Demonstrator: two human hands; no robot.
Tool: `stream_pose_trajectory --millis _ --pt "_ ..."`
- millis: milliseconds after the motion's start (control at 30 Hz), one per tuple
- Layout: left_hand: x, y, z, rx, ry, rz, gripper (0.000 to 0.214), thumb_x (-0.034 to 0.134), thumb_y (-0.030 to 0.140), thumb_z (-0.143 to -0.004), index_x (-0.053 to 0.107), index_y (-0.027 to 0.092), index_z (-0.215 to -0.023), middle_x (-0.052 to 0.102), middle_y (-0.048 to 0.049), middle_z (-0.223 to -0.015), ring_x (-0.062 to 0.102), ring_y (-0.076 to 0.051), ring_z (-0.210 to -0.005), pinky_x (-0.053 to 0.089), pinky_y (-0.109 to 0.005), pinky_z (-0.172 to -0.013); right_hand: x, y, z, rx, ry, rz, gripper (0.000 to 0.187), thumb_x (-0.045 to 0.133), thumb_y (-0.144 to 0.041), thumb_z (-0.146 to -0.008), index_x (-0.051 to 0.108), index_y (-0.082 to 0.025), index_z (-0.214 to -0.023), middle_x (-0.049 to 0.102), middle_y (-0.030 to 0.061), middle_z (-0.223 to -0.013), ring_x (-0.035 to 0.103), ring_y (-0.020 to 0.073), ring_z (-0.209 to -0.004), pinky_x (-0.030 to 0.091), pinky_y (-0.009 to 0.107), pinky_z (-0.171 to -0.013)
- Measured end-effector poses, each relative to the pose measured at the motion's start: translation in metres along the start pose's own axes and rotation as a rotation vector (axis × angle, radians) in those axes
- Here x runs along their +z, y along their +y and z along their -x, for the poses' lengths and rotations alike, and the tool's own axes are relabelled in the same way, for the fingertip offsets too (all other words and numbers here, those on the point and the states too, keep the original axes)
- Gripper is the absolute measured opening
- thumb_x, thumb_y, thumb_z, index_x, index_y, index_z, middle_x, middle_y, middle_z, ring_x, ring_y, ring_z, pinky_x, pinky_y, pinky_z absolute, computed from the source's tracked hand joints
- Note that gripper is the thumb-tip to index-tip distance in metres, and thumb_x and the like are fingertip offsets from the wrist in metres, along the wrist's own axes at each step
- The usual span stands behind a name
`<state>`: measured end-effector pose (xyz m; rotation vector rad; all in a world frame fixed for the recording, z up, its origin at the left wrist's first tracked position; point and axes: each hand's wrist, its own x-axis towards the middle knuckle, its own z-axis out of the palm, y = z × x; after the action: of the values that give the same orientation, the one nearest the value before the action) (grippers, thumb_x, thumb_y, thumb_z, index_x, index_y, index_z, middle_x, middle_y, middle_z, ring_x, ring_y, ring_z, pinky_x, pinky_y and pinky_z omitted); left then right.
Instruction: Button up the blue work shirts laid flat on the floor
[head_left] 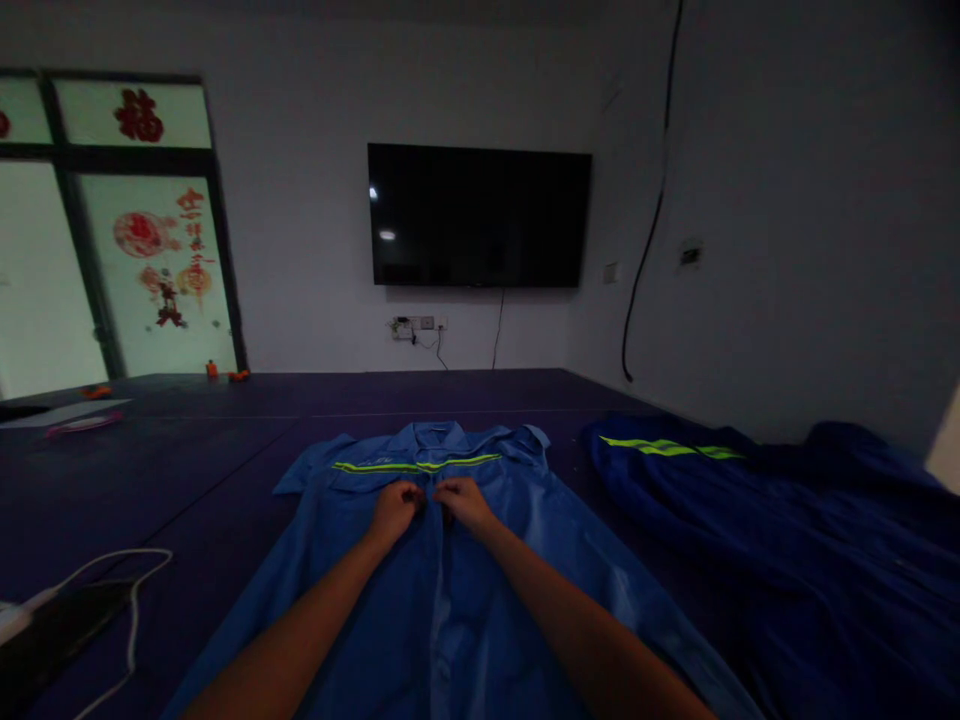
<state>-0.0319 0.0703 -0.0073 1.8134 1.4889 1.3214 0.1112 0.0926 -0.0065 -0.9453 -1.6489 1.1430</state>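
A blue work shirt (517,560) with a yellow-green stripe across its chest lies spread face up, its collar at the far end. My left hand (396,507) is closed on the shirt's front, just left of the button placket. Opposite it, my right hand (463,500) pinches the placket's right edge a little below the stripe. The fingertips of both hands are close together, and any button between them is too small to make out. Below the hands the placket runs down toward me.
More dark blue clothing (750,540) with a yellow-green stripe lies heaped at the right. A white cable (135,600) curls over a dark flat object (67,630) at the lower left. Orange items (212,369) lie on the purple surface (247,430) near the door. A television (480,215) hangs ahead.
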Motion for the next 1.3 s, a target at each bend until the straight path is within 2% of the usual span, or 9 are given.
stream_pose_trajectory --millis 267,500,767,1300 --pt "0.0 -0.0004 0.002 -0.003 0.002 0.0 0.01 0.05 0.016 -0.063 0.059 0.014 -0.058 0.057 0.0003 -0.055 0.055 -0.014 -0.06 0.04 -0.023 -0.059 0.0005 0.0008 -0.0008 0.011 -0.009 0.011 0.012 0.053 -0.02 -0.065 0.06 -0.015 -0.057 0.048 -0.0054 -0.041 0.042 0.0073 -0.038 0.03 0.017 -0.038" --pt "-0.0002 -0.0003 0.0015 -0.004 0.011 0.01 0.012 0.048 0.015 -0.063 0.059 0.015 -0.059 0.059 -0.0001 -0.057 0.056 -0.014 -0.061 0.041 -0.022 -0.058 0.0021 -0.0004 -0.0006 0.002 -0.026 -0.001 0.033 0.047 -0.034 -0.075 0.051 -0.016 -0.048 0.045 -0.004 -0.037 0.042 0.0078 -0.034 0.03 0.018 -0.036" --pt "-0.0003 -0.0003 0.0023 -0.009 0.032 0.043 0.012 0.052 0.02 -0.062 0.061 0.015 -0.064 0.062 -0.0008 -0.059 0.058 -0.015 -0.062 0.043 -0.024 -0.059 0.0026 0.0027 -0.0028 -0.006 -0.008 0.003 0.022 0.048 -0.027 -0.073 0.057 -0.015 -0.058 0.046 -0.0052 -0.039 0.041 0.0077 -0.035 0.029 0.017 -0.036" --pt "-0.003 0.0047 0.0059 -0.001 0.086 0.099 0.017 0.054 0.026 -0.068 0.064 0.014 -0.073 0.066 -0.0044 -0.068 0.06 -0.016 -0.063 0.046 -0.025 -0.06 0.0029 0.007 -0.0059 -0.003 0.04 0.0 0.022 0.043 -0.023 -0.074 0.054 -0.016 -0.057 0.046 -0.0052 -0.041 0.043 0.0081 -0.037 0.031 0.017 -0.037"
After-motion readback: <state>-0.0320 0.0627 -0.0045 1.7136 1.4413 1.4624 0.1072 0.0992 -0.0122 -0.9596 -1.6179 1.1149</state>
